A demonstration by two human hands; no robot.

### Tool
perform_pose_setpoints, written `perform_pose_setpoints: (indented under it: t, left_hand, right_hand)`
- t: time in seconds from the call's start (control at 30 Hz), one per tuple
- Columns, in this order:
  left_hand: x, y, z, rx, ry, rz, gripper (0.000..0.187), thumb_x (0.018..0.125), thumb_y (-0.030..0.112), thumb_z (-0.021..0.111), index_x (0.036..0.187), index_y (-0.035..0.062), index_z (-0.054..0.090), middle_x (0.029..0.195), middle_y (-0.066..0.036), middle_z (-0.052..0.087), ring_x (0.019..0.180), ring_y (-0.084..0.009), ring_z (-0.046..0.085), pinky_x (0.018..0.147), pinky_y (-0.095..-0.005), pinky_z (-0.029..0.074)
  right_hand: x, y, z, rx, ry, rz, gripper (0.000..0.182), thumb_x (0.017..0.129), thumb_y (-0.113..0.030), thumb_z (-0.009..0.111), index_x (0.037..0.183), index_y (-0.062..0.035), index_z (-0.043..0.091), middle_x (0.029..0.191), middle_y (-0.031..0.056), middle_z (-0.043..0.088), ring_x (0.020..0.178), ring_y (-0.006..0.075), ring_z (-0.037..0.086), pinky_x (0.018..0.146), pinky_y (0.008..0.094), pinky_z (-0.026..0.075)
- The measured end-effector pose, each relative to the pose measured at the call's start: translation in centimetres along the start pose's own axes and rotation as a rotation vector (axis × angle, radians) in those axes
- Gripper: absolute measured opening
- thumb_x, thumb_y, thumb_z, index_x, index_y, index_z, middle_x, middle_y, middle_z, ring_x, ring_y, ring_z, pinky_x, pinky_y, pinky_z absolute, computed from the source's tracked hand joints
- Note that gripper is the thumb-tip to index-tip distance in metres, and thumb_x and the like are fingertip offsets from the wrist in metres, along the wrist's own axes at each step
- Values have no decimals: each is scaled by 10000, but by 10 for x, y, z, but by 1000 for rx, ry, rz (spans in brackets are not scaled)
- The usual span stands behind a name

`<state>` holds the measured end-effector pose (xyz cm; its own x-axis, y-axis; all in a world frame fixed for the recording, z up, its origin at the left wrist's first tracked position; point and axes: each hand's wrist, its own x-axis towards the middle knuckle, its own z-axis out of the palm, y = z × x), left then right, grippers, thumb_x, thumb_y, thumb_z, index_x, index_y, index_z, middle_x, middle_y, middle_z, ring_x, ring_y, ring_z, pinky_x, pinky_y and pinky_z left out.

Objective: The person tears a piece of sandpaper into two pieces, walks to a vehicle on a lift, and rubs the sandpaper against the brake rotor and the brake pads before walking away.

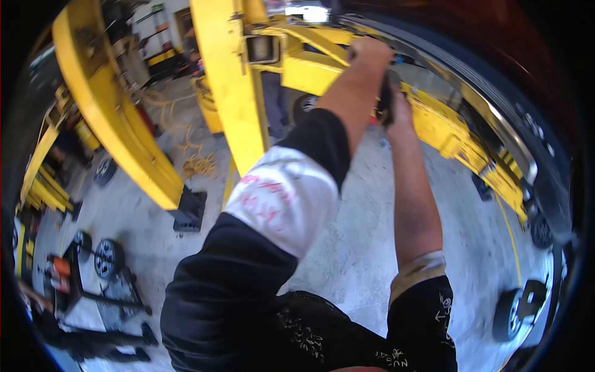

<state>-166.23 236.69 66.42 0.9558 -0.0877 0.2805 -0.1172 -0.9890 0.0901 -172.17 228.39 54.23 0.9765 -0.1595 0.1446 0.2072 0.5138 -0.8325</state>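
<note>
Both my arms stretch forward and up toward the yellow lift arm (313,73) below the raised vehicle (446,37). My left hand (372,51) is closed at the top, beside the lift arm and the vehicle's lower edge. What it grips is hidden. Just below it, my right hand (400,111) is wrapped around a dark, blurred tool-like object (387,98), held upright. Its exact kind cannot be made out. A small blue spot shows close to my left hand.
Yellow lift posts (229,80) stand to the left, one bolted at a black base (189,211). A yellow hose (199,165) lies coiled on the floor. Loose wheels (109,258) sit beside a cart (74,285) at lower left, near another person's legs (99,340). Another wheel (508,315) is at right.
</note>
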Motion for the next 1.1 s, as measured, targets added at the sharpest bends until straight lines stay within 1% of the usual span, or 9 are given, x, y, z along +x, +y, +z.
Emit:
perform_pose_setpoints:
  t: [0.1, 0.13, 0.27, 0.33, 0.47, 0.67, 0.87, 0.93, 1.1]
  left_hand:
    - [6, 1, -7, -146, -106, -100, 424, 775, 286, 721, 1173, 149, 669, 1218, -57, 637, 1086, -233, 627, 825, -466, 534]
    - [3, -2, -4, -172, -75, -107, 424, 781, 283, 716, 1182, 155, 665, 1234, -47, 627, 1092, -228, 623, 817, -465, 535]
    - [-19, -13, -5, -315, -31, -143, 474, 788, 276, 707, 1242, 166, 624, 1269, 4, 600, 1120, -223, 603, 766, -431, 539]
    - [-23, -11, -8, -351, -6, -188, 487, 783, 266, 710, 1251, 168, 617, 1259, 17, 604, 1117, -225, 602, 736, -423, 537]
    - [-43, -6, -13, -350, -54, -260, 493, 750, 235, 724, 1229, 176, 625, 1218, 28, 617, 1063, -218, 618, 654, -393, 509]
    - [-24, -14, 18, -551, 175, -239, 381, 758, 242, 703, 1129, 159, 682, 1222, -30, 631, 1112, -230, 612, 732, -442, 547]
    - [44, -46, 62, -687, 279, 65, 552, 664, 175, 794, 1158, 9, 611, 978, -119, 684, 964, -208, 671, 793, -330, 539]
    - [-25, -60, 37, -1498, 279, -14, 461, 665, 116, 804, 1049, -48, 610, 967, -165, 669, 913, -248, 686, 736, -365, 567]
    - [-112, -102, 28, -2030, -180, 359, 732, 734, 2, 756, 1274, -66, 267, 1065, -212, 608, 760, -333, 689, 597, -380, 591]
  right_hand:
    - [23, 11, -8, -29, -8, -103, 310, 842, -261, 694, 1055, -43, 636, 869, 36, 669, 642, 147, 617, 505, 308, 453]
    - [15, 3, -7, -220, 27, -1, 419, 912, -339, 597, 1200, -35, 583, 1110, 86, 648, 969, 194, 627, 826, 308, 494]
    - [20, 3, -13, -201, -32, 13, 372, 952, -299, 541, 1202, -26, 574, 1153, 108, 639, 1014, 221, 624, 871, 322, 490]
    - [39, 12, -22, -83, -122, -53, 327, 873, -297, 655, 1067, -35, 628, 909, 62, 671, 666, 156, 614, 542, 286, 467]
    - [22, 5, -17, -96, -125, 0, 399, 893, -295, 640, 1168, -11, 586, 1110, 92, 651, 977, 193, 633, 824, 299, 501]
    - [39, 12, -24, -51, -212, -11, 327, 905, -319, 630, 1062, -32, 625, 952, 58, 672, 763, 171, 650, 588, 290, 475]
    - [-18, -11, 12, -279, 40, -238, 349, 890, -354, 653, 997, -22, 637, 881, 50, 665, 694, 158, 635, 529, 272, 425]
    - [-35, -20, 20, -283, 52, -269, 322, 878, -380, 664, 943, -65, 654, 812, 42, 648, 643, 135, 593, 521, 258, 427]
    - [-112, -33, 20, -245, 54, -343, 337, 865, -364, 688, 979, -49, 660, 869, 37, 667, 735, 120, 619, 607, 254, 444]
